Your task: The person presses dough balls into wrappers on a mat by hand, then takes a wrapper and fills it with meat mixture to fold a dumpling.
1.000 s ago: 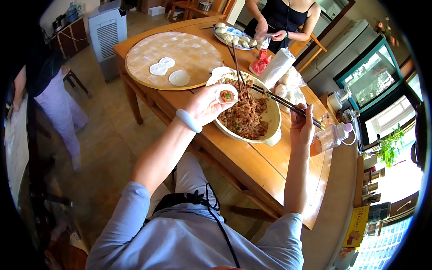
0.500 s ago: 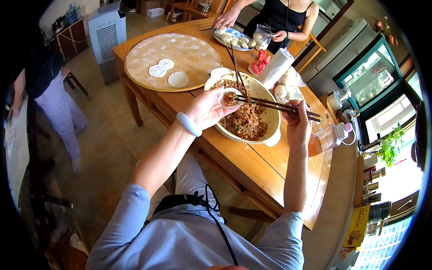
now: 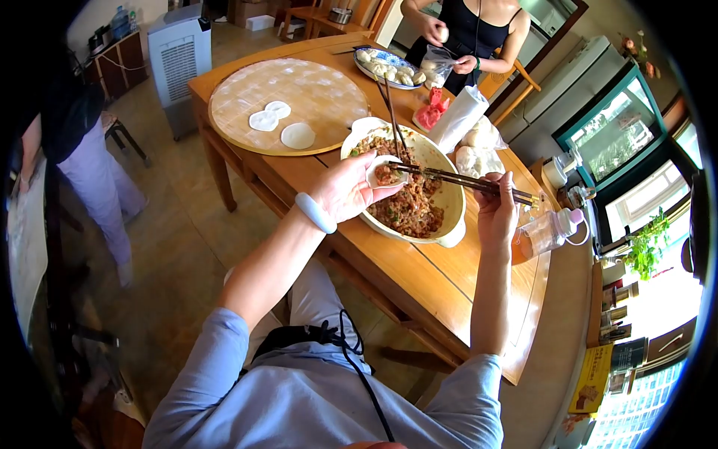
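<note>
Yellow box [image 3: 590, 379]: print too small to read; no text legible

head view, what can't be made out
Underside of the wrapper: head view, covered by the left hand
Bottom of the bowl: head view, under the filling
Head of the person opposite: head view, cut by top edge
Print on the yellow box: head view, too small
</note>
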A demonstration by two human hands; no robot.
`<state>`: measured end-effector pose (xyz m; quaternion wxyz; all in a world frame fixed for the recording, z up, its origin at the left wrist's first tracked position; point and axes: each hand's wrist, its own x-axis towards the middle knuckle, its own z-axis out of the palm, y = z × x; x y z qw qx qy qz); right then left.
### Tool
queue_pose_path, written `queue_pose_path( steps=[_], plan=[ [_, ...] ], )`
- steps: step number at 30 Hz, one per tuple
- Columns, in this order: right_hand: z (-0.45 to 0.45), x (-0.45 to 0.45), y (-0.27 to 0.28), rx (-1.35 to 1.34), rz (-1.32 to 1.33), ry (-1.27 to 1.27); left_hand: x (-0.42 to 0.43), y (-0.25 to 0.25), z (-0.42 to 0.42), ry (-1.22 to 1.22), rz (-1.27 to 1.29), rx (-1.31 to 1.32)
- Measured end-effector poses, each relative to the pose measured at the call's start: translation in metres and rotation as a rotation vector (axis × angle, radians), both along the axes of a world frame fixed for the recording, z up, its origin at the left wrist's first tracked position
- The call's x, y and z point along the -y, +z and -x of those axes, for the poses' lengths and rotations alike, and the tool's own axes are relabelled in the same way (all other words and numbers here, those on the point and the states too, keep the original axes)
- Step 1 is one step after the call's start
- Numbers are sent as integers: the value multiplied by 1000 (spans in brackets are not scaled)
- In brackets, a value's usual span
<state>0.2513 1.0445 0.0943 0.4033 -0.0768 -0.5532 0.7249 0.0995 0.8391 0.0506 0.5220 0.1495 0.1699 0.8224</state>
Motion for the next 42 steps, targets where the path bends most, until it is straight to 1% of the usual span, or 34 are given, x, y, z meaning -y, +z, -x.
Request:
queue_pose_path(
  steps=[2, 4, 5, 9, 12, 16, 20, 23, 26, 30, 32, 34, 36, 37, 40, 42],
  plan=[
    [-1, -2, -1, -7, 25, 27, -2, -4, 2, 17, 0, -21],
    [-2, -2, -2, 10, 14, 84, 0, 0, -1, 21, 8, 15],
    [-2, 0, -2, 60, -74, 44, 0, 2, -2, 23, 12, 33],
    [-1, 2, 0, 24, -11, 34, 1, 1, -3, 5, 3, 41],
    [-1, -3, -4, 86, -25, 59, 2, 2, -3, -5, 6, 19],
    [-2, 2, 3, 3, 55, 15, 2, 2, -4, -5, -14, 28],
    [0, 1, 3, 82, -41, 1, -1, 4, -5, 1, 19, 31],
    [1, -1, 5, 34, 13, 52, -2, 0, -1, -23, -1, 33],
    [6, -2, 4, 93, 0, 4, 1, 1, -1, -11, 4, -13],
    [9, -4, 7, 19, 74, 12, 3, 2, -4, 21, 25, -17],
    [7, -2, 8, 123, -30, -24, 2, -3, -2, -5, 5, -41],
    [6, -7, 7, 93, -20, -2, 6, 6, -7, 8, 11, -44],
    [-1, -14, 9, 14, 20, 11, 4, -2, -3, 3, -13, -30],
    [-5, -20, 11, -13, -6, 24, 4, -4, -2, 3, -6, -13],
    [-19, -20, 19, 83, -191, -225, 5, -5, 2, -2, -40, 8],
    [-26, -12, 21, 223, -380, -433, 7, -4, 2, 33, -52, -18]
  ],
)
